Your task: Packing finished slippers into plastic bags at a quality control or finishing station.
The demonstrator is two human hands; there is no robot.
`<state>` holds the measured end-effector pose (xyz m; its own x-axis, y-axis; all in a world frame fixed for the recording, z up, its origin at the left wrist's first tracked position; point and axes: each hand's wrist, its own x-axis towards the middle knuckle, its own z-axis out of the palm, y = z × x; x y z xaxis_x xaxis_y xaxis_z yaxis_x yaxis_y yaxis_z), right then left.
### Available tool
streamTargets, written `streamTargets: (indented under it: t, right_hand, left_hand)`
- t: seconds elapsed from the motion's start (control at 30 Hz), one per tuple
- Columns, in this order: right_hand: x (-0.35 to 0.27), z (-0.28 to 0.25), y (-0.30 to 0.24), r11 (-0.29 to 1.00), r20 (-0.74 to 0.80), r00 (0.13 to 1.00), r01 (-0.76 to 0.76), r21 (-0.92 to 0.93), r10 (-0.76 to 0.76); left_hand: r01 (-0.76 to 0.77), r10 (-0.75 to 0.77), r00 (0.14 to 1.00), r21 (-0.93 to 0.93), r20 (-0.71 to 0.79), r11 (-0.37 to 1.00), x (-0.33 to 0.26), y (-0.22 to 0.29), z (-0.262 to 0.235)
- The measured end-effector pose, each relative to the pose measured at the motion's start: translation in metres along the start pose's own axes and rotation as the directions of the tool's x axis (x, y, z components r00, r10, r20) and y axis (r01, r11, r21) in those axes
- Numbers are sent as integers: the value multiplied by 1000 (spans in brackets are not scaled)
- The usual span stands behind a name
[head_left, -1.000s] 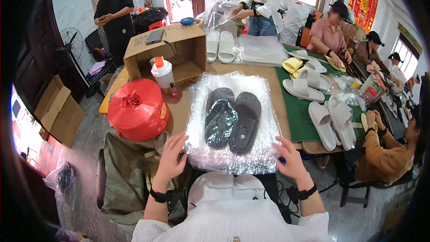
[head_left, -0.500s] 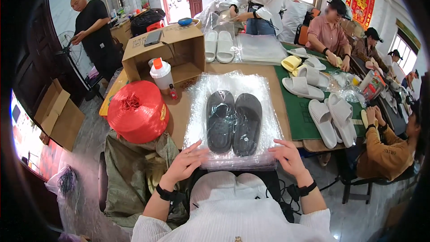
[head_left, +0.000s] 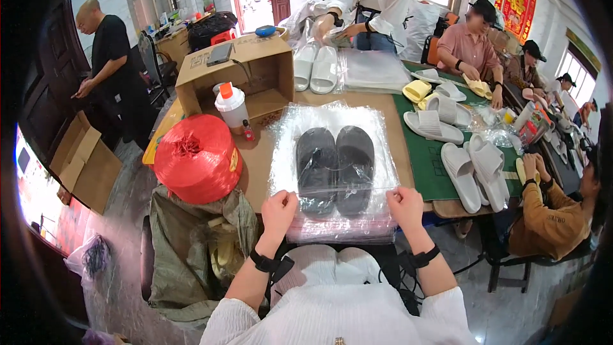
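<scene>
A pair of dark grey slide sandals (head_left: 336,160) lies side by side inside a clear plastic bag (head_left: 373,190), on a stack of similar clear bags (head_left: 382,131) in front of me. My left hand (head_left: 280,207) is closed, pinching the bag's near edge at its left end. At the right end of that edge, my right hand (head_left: 405,206) pinches the film in the same way. The edge is pulled straight between both hands and crosses over the near part of the sandals.
A red roll of plastic twine (head_left: 195,158) stands left, beside a white bottle with an orange cap (head_left: 230,106) and an open cardboard box (head_left: 236,67). White slides (head_left: 469,169) lie on a green mat at right. Co-workers sit or stand around the table.
Both hands have gone from open fingers beside the bag to pinching its near edge, which has moved up over the sandals. The person at far left has turned and stepped left.
</scene>
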<state>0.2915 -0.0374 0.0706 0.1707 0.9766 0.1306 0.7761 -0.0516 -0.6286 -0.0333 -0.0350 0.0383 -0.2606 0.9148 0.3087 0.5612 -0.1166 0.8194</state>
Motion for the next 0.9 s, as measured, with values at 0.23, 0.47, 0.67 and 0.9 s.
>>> streamTargets:
  t: [0.23,0.47,0.67,0.9]
  right_hand:
    - [-23,16,-54,523,100,551,825,-215,-828]
    - [-25,57,-54,567,301,575,814,-122,-761]
    - [-26,56,-39,702,267,683,712,-36,-680]
    - [-14,82,-8,873,-80,872,486,37,-483]
  left_hand:
    - [-18,22,998,50,-67,999,1,7,1]
    - [-466,534,845,448,-30,763,-8,45,-2]
    - [-500,429,864,347,265,793,-18,18,26]
    - [-216,195,974,216,114,952,-17,-4,38]
